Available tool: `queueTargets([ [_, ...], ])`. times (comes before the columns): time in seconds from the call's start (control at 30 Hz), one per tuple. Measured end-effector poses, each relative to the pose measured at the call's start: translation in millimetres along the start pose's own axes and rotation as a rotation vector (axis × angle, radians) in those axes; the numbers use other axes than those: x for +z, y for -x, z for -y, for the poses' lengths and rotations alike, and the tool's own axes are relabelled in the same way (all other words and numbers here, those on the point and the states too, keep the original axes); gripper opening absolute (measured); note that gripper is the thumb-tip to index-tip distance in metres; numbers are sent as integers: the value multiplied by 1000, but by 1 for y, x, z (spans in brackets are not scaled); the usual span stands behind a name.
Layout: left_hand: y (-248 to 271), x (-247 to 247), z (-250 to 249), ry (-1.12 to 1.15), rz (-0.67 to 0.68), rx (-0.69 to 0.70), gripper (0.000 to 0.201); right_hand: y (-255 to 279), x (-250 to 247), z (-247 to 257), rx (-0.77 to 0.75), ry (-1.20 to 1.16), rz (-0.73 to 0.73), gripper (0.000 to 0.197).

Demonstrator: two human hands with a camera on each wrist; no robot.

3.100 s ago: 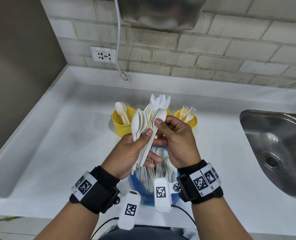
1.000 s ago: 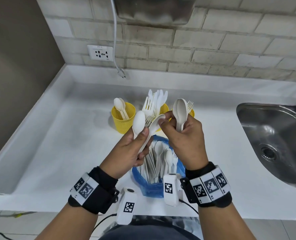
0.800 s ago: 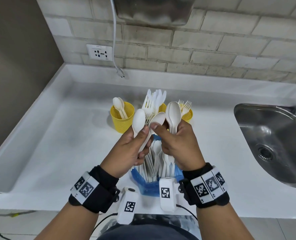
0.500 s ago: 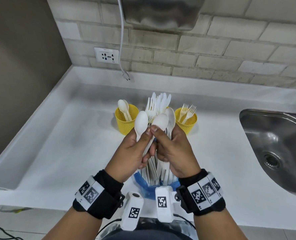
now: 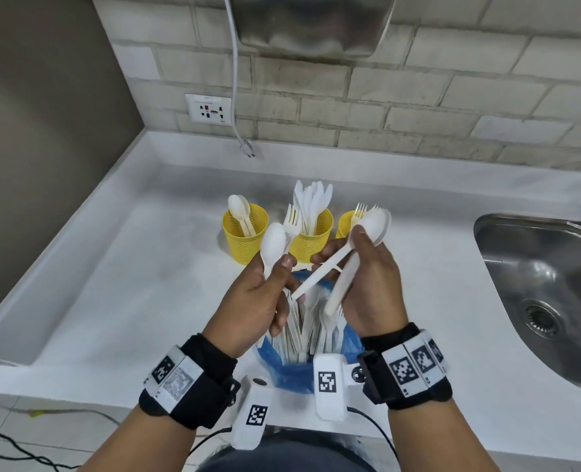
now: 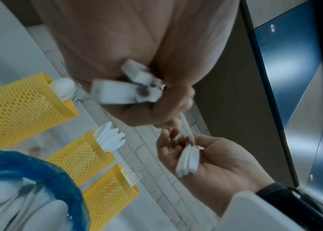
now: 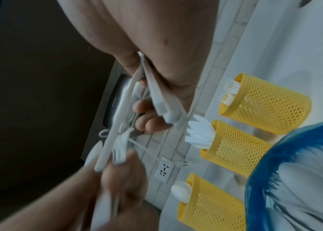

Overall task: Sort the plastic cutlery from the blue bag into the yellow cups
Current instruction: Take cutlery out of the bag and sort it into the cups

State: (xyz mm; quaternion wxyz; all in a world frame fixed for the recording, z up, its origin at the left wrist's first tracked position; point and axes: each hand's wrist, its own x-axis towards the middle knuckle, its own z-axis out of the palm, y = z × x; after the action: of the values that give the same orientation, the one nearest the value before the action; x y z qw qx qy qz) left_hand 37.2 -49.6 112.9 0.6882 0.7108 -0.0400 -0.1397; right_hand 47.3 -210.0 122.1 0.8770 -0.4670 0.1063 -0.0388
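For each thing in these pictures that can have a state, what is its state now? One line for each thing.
left hand: grips a spoon and forks, upright.
right hand: grips several spoons, tilted.
blue bag: open, many pieces of cutlery inside.
left yellow cup: upright, holds spoons.
middle yellow cup: upright, holds knives.
right yellow cup: upright, holds forks, partly hidden.
sink: nothing visible inside.
wall socket: nothing plugged in; the plug hangs loose.

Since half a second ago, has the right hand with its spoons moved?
Yes. The right hand has carried its spoons rightward, away from the middle yellow cup and now in front of the right yellow cup.
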Motion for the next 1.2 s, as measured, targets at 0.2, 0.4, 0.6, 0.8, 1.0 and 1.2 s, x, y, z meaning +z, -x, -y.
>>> queueTargets([
  [0.2, -6, 10, 5, 61, -12, -30, 19, -10, -20, 21, 74, -107, 72, 24],
  [0.4, -15, 28, -2, 57, -13, -5, 21, -8, -20, 26, 122, 199, 127, 31],
  [0.6, -21, 48, -10, -53, -1, 73, 32, -5, -20, 23, -182, 670, 203, 26],
  [0.8, -23, 60, -7, -137, -18, 93, 18, -10, -32, 29, -94, 534, 199, 10],
  [1.0, -21, 68, 1, -191, -56, 106, 19, -13, -45, 39, -34, 311, 63, 16],
  [1.2, -20, 76, 8, -273, -153, 146, 39, -15, -60, 42, -51, 222, -12, 17],
])
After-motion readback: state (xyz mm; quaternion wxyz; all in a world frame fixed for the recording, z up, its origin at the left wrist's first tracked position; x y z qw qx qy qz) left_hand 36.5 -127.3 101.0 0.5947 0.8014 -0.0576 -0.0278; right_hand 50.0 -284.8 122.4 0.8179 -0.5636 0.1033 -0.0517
